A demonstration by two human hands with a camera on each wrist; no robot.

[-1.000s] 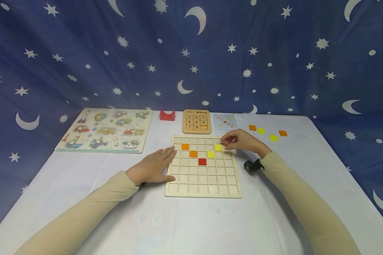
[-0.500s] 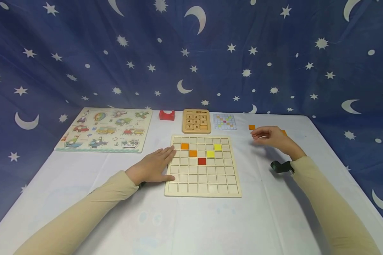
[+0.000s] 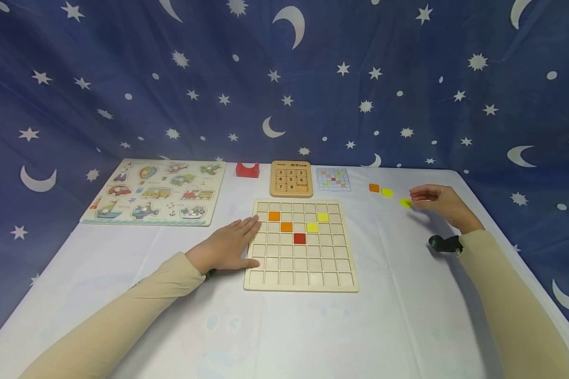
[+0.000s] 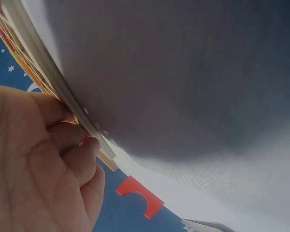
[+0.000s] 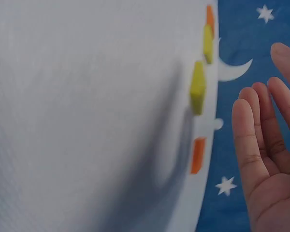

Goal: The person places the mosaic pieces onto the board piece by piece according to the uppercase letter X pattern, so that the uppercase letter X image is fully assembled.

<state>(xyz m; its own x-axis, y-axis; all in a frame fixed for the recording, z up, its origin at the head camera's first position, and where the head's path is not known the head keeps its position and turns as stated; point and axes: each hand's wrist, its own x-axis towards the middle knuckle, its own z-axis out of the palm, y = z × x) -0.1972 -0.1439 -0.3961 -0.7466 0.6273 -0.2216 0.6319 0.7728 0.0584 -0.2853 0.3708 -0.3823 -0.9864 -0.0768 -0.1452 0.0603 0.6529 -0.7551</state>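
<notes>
My left hand (image 3: 229, 246) lies spread along the left edge of a wooden grid board (image 3: 308, 263), fingers and thumb resting on its rim. On the board sit two orange tiles, two yellow tiles and one red tile (image 3: 300, 238). Over the loose tiles to the right hovers my right hand (image 3: 443, 204), holding nothing, its fingers extended and apart from the table in the right wrist view. Closest to its fingertips is a yellow tile (image 3: 405, 202). Another yellow tile (image 3: 386, 192) and an orange tile (image 3: 374, 188) lie further left. A second orange tile (image 5: 197, 155) shows only in the right wrist view.
A printed pattern card (image 3: 334, 180) lies behind the board, beside a wooden number puzzle (image 3: 291, 179) and a red notched block (image 3: 247, 170). A vehicle picture puzzle (image 3: 154, 192) occupies the back left. A starry blue curtain (image 3: 284, 79) hangs behind the table.
My right hand has left the board's upper right corner and travelled right to the loose tiles. The left hand stays on the board's edge, and the board's tiles are unchanged.
</notes>
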